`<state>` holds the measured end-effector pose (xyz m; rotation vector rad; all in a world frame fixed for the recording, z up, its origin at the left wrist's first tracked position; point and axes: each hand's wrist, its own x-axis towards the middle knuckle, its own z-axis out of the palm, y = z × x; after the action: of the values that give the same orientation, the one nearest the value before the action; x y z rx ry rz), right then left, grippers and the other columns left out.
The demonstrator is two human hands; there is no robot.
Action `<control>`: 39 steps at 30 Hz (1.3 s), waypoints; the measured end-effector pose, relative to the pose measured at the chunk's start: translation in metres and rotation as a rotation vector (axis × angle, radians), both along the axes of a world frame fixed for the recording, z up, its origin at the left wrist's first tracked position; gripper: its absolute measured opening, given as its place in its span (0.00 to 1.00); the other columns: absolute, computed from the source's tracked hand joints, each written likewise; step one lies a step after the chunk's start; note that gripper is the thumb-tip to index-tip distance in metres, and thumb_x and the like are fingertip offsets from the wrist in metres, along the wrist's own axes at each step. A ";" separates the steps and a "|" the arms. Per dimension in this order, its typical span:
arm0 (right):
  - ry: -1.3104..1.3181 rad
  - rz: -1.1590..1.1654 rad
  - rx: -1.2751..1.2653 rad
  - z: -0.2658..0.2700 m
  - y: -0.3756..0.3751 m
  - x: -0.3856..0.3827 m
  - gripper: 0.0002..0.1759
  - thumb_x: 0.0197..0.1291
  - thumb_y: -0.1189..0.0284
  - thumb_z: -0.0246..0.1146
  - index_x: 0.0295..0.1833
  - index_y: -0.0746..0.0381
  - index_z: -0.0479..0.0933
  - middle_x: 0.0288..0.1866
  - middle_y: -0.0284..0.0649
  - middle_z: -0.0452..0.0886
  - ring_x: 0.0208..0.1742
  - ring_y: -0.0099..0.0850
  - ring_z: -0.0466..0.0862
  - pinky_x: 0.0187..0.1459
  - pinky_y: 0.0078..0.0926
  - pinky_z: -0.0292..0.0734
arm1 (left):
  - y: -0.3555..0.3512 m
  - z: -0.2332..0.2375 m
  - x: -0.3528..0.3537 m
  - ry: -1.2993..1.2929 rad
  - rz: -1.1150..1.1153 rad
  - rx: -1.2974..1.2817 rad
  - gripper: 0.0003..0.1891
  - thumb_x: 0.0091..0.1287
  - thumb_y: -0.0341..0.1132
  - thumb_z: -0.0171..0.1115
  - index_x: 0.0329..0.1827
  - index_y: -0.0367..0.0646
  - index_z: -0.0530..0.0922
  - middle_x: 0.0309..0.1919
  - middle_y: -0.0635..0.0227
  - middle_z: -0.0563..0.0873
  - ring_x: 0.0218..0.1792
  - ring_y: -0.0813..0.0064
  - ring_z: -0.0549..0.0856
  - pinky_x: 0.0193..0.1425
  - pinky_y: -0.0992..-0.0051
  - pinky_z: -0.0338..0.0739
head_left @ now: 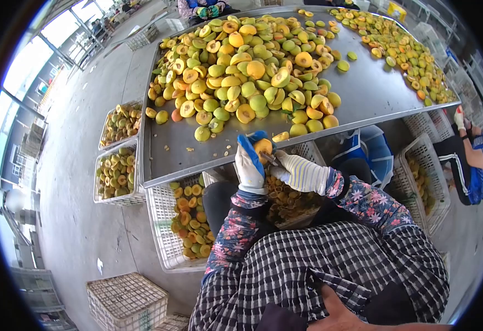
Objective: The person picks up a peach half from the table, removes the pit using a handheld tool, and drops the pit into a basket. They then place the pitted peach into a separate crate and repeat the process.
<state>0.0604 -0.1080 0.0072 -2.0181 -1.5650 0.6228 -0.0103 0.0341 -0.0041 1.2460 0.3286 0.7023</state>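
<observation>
My left hand (249,164), in a white and blue glove, is closed around a halved yellow peach (263,147) just over the table's near edge. The peach's cut orange face points up toward me. My right hand (303,172), in a striped knit glove, grips a small metal tool (270,159) whose tip meets the peach; its exact kind is partly hidden by the fingers. Beyond my hands, a large heap of whole-looking and halved peaches (247,77) covers much of the metal table (189,157).
Below the table edge stands a white crate (161,237) with peach halves. More filled crates (116,174) sit at left, another (429,193) at right. A stacked crate (126,300) is lower left. Another person's gloved hands (208,11) show at the far side. A bare hand (338,314) appears at the bottom.
</observation>
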 end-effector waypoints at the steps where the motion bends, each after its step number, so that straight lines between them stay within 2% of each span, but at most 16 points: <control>1: -0.246 0.108 -0.188 0.003 -0.004 0.003 0.16 0.71 0.73 0.56 0.62 0.63 0.70 0.52 0.39 0.78 0.56 0.32 0.78 0.59 0.25 0.71 | 0.005 -0.003 0.000 0.042 -0.076 -0.009 0.31 0.79 0.55 0.37 0.51 0.33 0.79 0.42 0.60 0.85 0.42 0.70 0.85 0.50 0.73 0.81; 2: 0.102 -0.129 -0.027 0.024 -0.006 -0.005 0.15 0.73 0.69 0.54 0.61 0.63 0.72 0.49 0.40 0.79 0.54 0.33 0.79 0.55 0.25 0.74 | 0.011 -0.007 -0.001 0.087 -0.156 -0.018 0.32 0.79 0.56 0.38 0.50 0.34 0.80 0.40 0.61 0.86 0.40 0.71 0.85 0.49 0.74 0.81; 4: 0.583 -0.168 0.102 -0.008 -0.002 0.004 0.15 0.73 0.68 0.54 0.60 0.63 0.72 0.47 0.41 0.80 0.51 0.33 0.80 0.51 0.24 0.76 | 0.014 0.004 -0.001 0.186 -0.301 -0.245 0.35 0.78 0.60 0.36 0.49 0.34 0.81 0.36 0.61 0.87 0.37 0.71 0.86 0.45 0.74 0.82; 7: 0.778 -0.313 0.072 -0.010 -0.010 0.009 0.16 0.73 0.66 0.55 0.58 0.64 0.72 0.46 0.41 0.82 0.46 0.33 0.82 0.48 0.25 0.77 | 0.014 -0.003 0.006 0.136 -0.317 -0.368 0.37 0.77 0.62 0.36 0.48 0.33 0.82 0.36 0.61 0.88 0.36 0.70 0.86 0.46 0.74 0.82; 9: 0.142 -0.201 0.083 -0.002 -0.011 0.007 0.16 0.73 0.66 0.55 0.59 0.64 0.72 0.50 0.46 0.81 0.50 0.36 0.82 0.51 0.28 0.77 | 0.001 -0.021 0.016 0.025 -0.132 -0.293 0.37 0.77 0.61 0.34 0.48 0.32 0.80 0.36 0.60 0.87 0.36 0.69 0.87 0.47 0.73 0.82; 11: 0.589 -0.234 0.134 -0.006 -0.011 -0.001 0.16 0.71 0.68 0.56 0.58 0.65 0.72 0.48 0.50 0.81 0.48 0.42 0.82 0.49 0.32 0.77 | -0.002 -0.022 0.013 -0.005 -0.097 -0.164 0.37 0.78 0.61 0.33 0.49 0.31 0.78 0.37 0.60 0.87 0.37 0.69 0.87 0.48 0.72 0.82; 13: 0.582 -0.200 0.097 -0.007 -0.012 -0.001 0.16 0.70 0.68 0.57 0.57 0.66 0.72 0.45 0.52 0.82 0.45 0.46 0.82 0.46 0.35 0.76 | 0.006 -0.022 0.002 0.041 -0.211 0.008 0.38 0.77 0.63 0.33 0.51 0.32 0.78 0.39 0.60 0.88 0.38 0.68 0.87 0.49 0.72 0.81; 16: 0.053 -0.056 -0.023 -0.011 -0.016 0.008 0.17 0.69 0.64 0.60 0.53 0.67 0.72 0.36 0.43 0.83 0.33 0.39 0.82 0.40 0.37 0.76 | 0.017 -0.020 -0.007 0.057 -0.298 0.605 0.24 0.75 0.45 0.54 0.60 0.31 0.68 0.42 0.59 0.88 0.40 0.67 0.87 0.49 0.71 0.81; 18: 0.355 -0.099 0.083 -0.038 -0.019 0.003 0.17 0.71 0.60 0.59 0.52 0.63 0.73 0.31 0.35 0.79 0.29 0.30 0.80 0.35 0.29 0.74 | 0.025 -0.026 -0.004 0.096 -0.395 0.798 0.30 0.64 0.32 0.68 0.64 0.31 0.64 0.42 0.62 0.88 0.42 0.67 0.88 0.49 0.71 0.82; 19: 0.500 -0.117 0.141 -0.044 -0.019 0.003 0.17 0.72 0.57 0.58 0.51 0.61 0.73 0.29 0.31 0.77 0.27 0.26 0.79 0.32 0.25 0.74 | 0.028 -0.033 0.003 0.051 -0.393 0.768 0.30 0.65 0.35 0.68 0.64 0.31 0.64 0.41 0.62 0.88 0.42 0.66 0.88 0.49 0.71 0.82; 20: 0.819 -0.324 -0.171 0.011 -0.021 -0.012 0.18 0.71 0.53 0.57 0.48 0.58 0.74 0.24 0.28 0.71 0.19 0.23 0.72 0.21 0.22 0.67 | 0.031 -0.045 0.008 0.009 -0.393 0.736 0.30 0.65 0.37 0.67 0.64 0.31 0.63 0.41 0.62 0.88 0.41 0.65 0.88 0.49 0.70 0.82; 23: 1.380 -0.356 -0.148 0.023 -0.024 -0.020 0.20 0.72 0.50 0.55 0.46 0.56 0.74 0.21 0.26 0.66 0.14 0.18 0.64 0.16 0.18 0.57 | 0.013 -0.016 0.000 -0.061 -0.340 0.481 0.21 0.71 0.42 0.61 0.55 0.32 0.72 0.37 0.60 0.88 0.37 0.64 0.89 0.46 0.69 0.83; 27: 1.659 -0.290 -0.082 0.024 -0.029 -0.020 0.21 0.71 0.49 0.55 0.46 0.57 0.74 0.19 0.26 0.65 0.13 0.18 0.63 0.15 0.17 0.54 | 0.008 -0.008 0.004 0.039 -0.529 -0.314 0.21 0.77 0.44 0.51 0.53 0.29 0.74 0.35 0.56 0.87 0.35 0.62 0.89 0.45 0.68 0.83; 34: 1.589 -0.264 -0.069 0.039 -0.058 -0.020 0.21 0.72 0.51 0.54 0.47 0.59 0.75 0.20 0.28 0.67 0.12 0.19 0.65 0.15 0.19 0.59 | 0.025 0.003 -0.011 0.393 -0.091 0.096 0.18 0.73 0.45 0.59 0.39 0.36 0.84 0.24 0.70 0.83 0.23 0.81 0.80 0.28 0.79 0.73; 37: 1.037 -0.248 -0.123 0.032 -0.079 -0.010 0.21 0.73 0.52 0.53 0.48 0.61 0.73 0.21 0.30 0.69 0.16 0.20 0.70 0.18 0.20 0.65 | 0.078 -0.003 -0.054 0.451 0.107 0.248 0.17 0.71 0.45 0.61 0.40 0.37 0.84 0.23 0.72 0.83 0.25 0.82 0.78 0.30 0.78 0.71; 39: 0.428 -0.165 -0.118 0.001 -0.093 -0.008 0.18 0.71 0.59 0.55 0.54 0.62 0.69 0.31 0.45 0.79 0.30 0.41 0.81 0.33 0.35 0.76 | 0.104 0.029 -0.089 0.918 0.222 0.643 0.18 0.70 0.47 0.61 0.43 0.39 0.84 0.31 0.64 0.86 0.32 0.70 0.83 0.39 0.72 0.77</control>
<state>0.0525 -0.2010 0.0081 -1.9099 -1.1220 1.0216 -0.0994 0.1379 0.0245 2.1412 1.0629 0.3789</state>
